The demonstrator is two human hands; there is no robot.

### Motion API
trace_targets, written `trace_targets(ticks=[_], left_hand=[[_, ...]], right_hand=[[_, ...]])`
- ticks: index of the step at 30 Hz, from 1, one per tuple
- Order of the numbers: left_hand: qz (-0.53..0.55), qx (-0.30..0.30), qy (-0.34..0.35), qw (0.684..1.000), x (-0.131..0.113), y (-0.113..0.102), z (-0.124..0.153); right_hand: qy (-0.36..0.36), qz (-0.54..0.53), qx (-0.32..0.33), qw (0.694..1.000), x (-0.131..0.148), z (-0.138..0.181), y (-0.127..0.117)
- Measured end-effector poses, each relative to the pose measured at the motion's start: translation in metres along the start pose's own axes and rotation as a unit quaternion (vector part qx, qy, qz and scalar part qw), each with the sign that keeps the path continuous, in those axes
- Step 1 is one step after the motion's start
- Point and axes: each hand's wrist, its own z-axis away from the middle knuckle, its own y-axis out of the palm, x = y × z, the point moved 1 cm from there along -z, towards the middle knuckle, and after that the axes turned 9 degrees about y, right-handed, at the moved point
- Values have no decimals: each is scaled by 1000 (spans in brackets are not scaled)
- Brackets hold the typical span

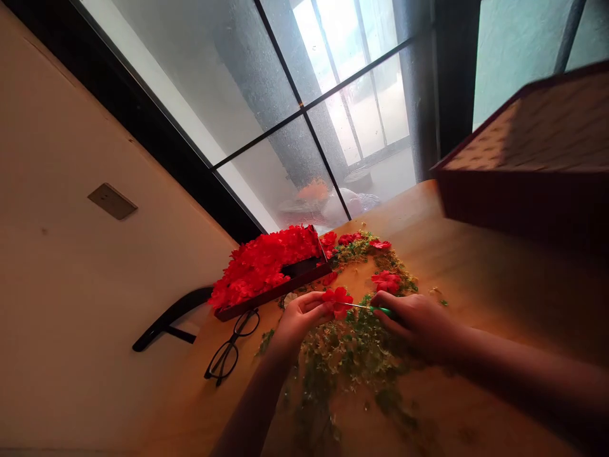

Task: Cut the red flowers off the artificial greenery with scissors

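Between the fingers of my left hand (304,317) is a red artificial flower (339,302), its petals spread toward the right. My right hand (412,319) grips the green handle of a thin metal tool (380,310), perhaps an awl or small screwdriver. The tool's shaft points left and meets the flower; its tip is lost against the petals. Beneath both hands lies a tangle of green and yellowish artificial foliage (354,355). It curves up behind them into a garland with several red flowers (386,281) on it.
A dark box (273,293) heaped with red flowers stands behind my left hand. Black-framed glasses (230,350) lie on the wooden table (200,406) at left. A large dark box (518,197) stands at right. Behind the table is a black-framed window (304,111).
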Motion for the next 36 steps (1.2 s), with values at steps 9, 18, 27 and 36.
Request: trace_targets(ticks=[9, 18, 27, 36], left_hand=[[-51, 86, 62, 993, 6, 28, 14], [-190, 31, 130, 973, -7, 9, 10], [-142, 76, 109, 981, 6, 22, 15], [-295, 75, 229, 925, -2, 28, 24]], right_hand=[[-7, 68, -13, 998, -1, 0, 4], [-18, -56, -6, 998, -2, -1, -2], [-70, -24, 28, 997, 3, 4, -1], [-87, -47, 78, 992, 8, 7, -2]])
